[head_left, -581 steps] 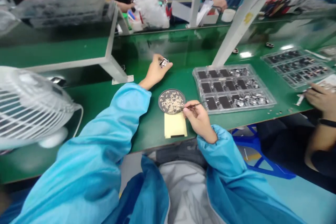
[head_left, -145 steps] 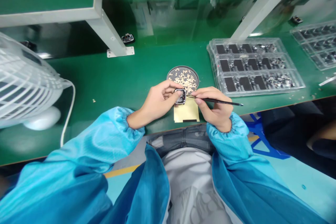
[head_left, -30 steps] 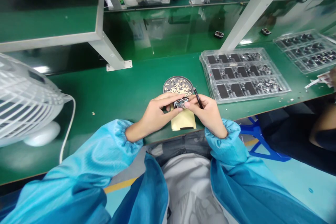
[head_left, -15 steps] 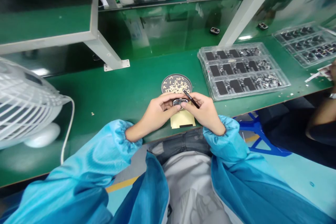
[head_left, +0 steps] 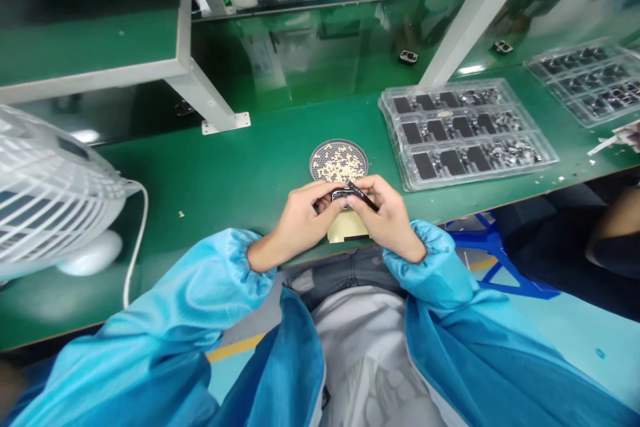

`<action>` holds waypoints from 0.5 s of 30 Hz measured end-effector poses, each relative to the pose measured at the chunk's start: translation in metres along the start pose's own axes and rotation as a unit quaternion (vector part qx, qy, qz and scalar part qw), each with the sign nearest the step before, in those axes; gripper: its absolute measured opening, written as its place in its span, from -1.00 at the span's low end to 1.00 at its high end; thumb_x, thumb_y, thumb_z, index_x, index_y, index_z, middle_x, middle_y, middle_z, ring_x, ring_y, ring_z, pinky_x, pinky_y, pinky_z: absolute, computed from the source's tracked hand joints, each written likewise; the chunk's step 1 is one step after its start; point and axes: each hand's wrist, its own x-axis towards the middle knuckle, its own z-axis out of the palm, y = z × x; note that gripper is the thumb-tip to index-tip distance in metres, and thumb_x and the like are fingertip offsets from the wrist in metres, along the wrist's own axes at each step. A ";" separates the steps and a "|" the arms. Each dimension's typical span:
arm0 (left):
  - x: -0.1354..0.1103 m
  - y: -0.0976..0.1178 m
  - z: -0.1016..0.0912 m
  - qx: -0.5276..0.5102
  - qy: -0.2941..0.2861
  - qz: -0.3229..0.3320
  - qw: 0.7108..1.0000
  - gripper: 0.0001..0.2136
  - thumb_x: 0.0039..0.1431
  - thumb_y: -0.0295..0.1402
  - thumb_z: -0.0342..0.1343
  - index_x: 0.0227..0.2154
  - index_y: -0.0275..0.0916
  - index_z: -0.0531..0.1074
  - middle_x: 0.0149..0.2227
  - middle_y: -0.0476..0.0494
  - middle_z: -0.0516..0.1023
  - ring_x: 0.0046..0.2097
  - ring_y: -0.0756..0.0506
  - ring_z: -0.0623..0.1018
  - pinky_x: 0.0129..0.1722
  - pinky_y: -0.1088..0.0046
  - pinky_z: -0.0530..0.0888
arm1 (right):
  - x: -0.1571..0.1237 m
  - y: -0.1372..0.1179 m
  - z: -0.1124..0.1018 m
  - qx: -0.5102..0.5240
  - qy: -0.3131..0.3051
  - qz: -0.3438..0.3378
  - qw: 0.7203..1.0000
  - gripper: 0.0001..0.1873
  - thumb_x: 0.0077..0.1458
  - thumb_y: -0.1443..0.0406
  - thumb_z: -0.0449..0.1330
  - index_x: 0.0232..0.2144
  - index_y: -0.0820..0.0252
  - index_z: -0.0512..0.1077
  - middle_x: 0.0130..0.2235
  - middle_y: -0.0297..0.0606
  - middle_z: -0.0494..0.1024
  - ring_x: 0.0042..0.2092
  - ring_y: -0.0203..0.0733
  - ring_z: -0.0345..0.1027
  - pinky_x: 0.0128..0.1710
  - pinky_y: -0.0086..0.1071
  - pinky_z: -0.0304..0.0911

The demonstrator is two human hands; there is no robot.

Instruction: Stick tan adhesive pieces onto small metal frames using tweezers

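Between the fingertips of both hands is a small rounded-rectangular device housing (head_left: pixel 341 194) with a pale rim and dark inside. My left hand (head_left: pixel 306 219) pinches its left side, thumb on the near edge. My right hand (head_left: pixel 389 215) steadies the right side with the thumb and also holds a slim black tool (head_left: pixel 364 197) with pale lettering, slanting up to the left; its exact kind is unclear. Beneath the hands lies a yellow sheet (head_left: pixel 346 228) with a dark strip. Just beyond them a round dark perforated dish (head_left: pixel 312 161) contains many tiny cream-coloured pieces.
Clear plastic trays of dark flat parts (head_left: pixel 453 127) stand on the green bench to the right, with another tray (head_left: pixel 590 83) farther off. A white fan (head_left: pixel 55 193) and its cord occupy the left. Metal shelf posts (head_left: pixel 210 97) rise behind. A co-worker's hand shows at far right.
The view has shifted slightly. My right hand has tilted a little, bringing the black tool lower across the housing's right side. Both hands keep their hold.
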 end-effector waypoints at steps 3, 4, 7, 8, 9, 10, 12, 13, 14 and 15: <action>-0.002 0.003 0.001 0.001 0.006 0.004 1.000 -0.83 0.31 -0.30 0.26 -0.13 -0.23 0.66 -0.36 -0.08 0.59 -0.40 -0.02 0.45 -0.42 0.47 0.39 | -0.002 0.001 0.001 0.004 0.002 -0.005 1.000 -0.72 0.27 0.10 0.31 -0.08 0.10 0.44 -0.18 -0.25 0.62 -0.21 -0.21 0.53 -0.18 -0.33 0.49; -0.003 0.003 0.002 0.001 0.009 0.008 1.000 -0.83 0.31 -0.30 0.27 -0.14 -0.24 0.66 -0.36 -0.09 0.59 -0.39 -0.03 0.45 -0.41 0.47 0.39 | -0.003 0.001 0.002 0.006 0.003 -0.009 1.000 -0.73 0.27 0.11 0.31 -0.09 0.10 0.44 -0.19 -0.25 0.61 -0.22 -0.22 0.53 -0.20 -0.34 0.48; -0.005 0.004 0.005 0.002 0.015 0.014 1.000 -0.84 0.32 -0.31 0.26 -0.15 -0.24 0.66 -0.32 -0.11 0.61 -0.36 -0.04 0.48 -0.37 0.45 0.42 | -0.003 0.003 0.002 0.012 0.004 -0.016 1.000 -0.76 0.29 0.12 0.30 -0.09 0.09 0.44 -0.19 -0.26 0.60 -0.23 -0.23 0.51 -0.21 -0.35 0.45; -0.006 0.004 0.005 0.002 0.017 0.015 1.000 -0.84 0.33 -0.30 0.25 -0.15 -0.24 0.67 -0.31 -0.12 0.63 -0.35 -0.05 0.49 -0.35 0.45 0.43 | -0.004 0.003 0.002 0.013 0.005 -0.016 1.000 -0.76 0.29 0.12 0.30 -0.09 0.09 0.43 -0.19 -0.26 0.59 -0.22 -0.22 0.50 -0.21 -0.34 0.45; -0.006 0.004 0.006 0.003 0.019 0.015 1.000 -0.83 0.33 -0.29 0.25 -0.14 -0.23 0.67 -0.28 -0.12 0.64 -0.33 -0.06 0.51 -0.33 0.44 0.44 | -0.004 0.004 0.002 0.014 0.006 -0.015 1.000 -0.75 0.29 0.11 0.29 -0.10 0.08 0.43 -0.19 -0.26 0.59 -0.22 -0.22 0.50 -0.21 -0.34 0.45; -0.006 0.004 0.006 0.006 0.022 0.015 1.000 -0.82 0.34 -0.27 0.25 -0.12 -0.22 0.67 -0.26 -0.13 0.65 -0.31 -0.07 0.52 -0.31 0.43 0.45 | -0.004 0.004 0.003 0.013 0.009 -0.014 1.000 -0.75 0.29 0.10 0.29 -0.10 0.08 0.43 -0.18 -0.26 0.59 -0.21 -0.21 0.50 -0.20 -0.33 0.45; -0.006 0.004 0.004 0.016 0.022 0.017 0.999 -0.78 0.36 -0.24 0.24 -0.06 -0.21 0.67 -0.23 -0.15 0.66 -0.27 -0.09 0.54 -0.28 0.42 0.46 | -0.004 0.003 0.004 0.003 0.021 -0.016 1.000 -0.74 0.28 0.09 0.30 -0.11 0.08 0.44 -0.17 -0.25 0.60 -0.17 -0.18 0.50 -0.17 -0.31 0.46; -0.005 0.003 0.003 0.022 0.019 0.018 0.999 -0.76 0.37 -0.23 0.23 -0.03 -0.20 0.68 -0.23 -0.15 0.66 -0.25 -0.09 0.55 -0.27 0.42 0.46 | -0.003 0.003 0.004 -0.004 0.029 -0.016 0.999 -0.74 0.27 0.09 0.31 -0.12 0.08 0.45 -0.15 -0.24 0.60 -0.16 -0.16 0.51 -0.14 -0.29 0.46; -0.004 0.003 0.002 0.024 0.016 0.019 0.999 -0.75 0.38 -0.22 0.23 -0.02 -0.19 0.68 -0.22 -0.15 0.66 -0.24 -0.09 0.55 -0.25 0.42 0.47 | -0.003 0.002 0.005 -0.009 0.037 -0.015 0.999 -0.74 0.27 0.09 0.31 -0.12 0.08 0.46 -0.14 -0.23 0.61 -0.14 -0.15 0.52 -0.11 -0.27 0.46; -0.003 0.002 0.001 0.017 0.013 0.017 1.000 -0.74 0.38 -0.21 0.23 0.00 -0.18 0.68 -0.19 -0.16 0.67 -0.22 -0.10 0.56 -0.23 0.42 0.48 | -0.002 0.002 0.006 -0.011 0.045 -0.014 0.999 -0.74 0.27 0.08 0.31 -0.11 0.08 0.48 -0.12 -0.22 0.62 -0.12 -0.13 0.53 -0.09 -0.26 0.47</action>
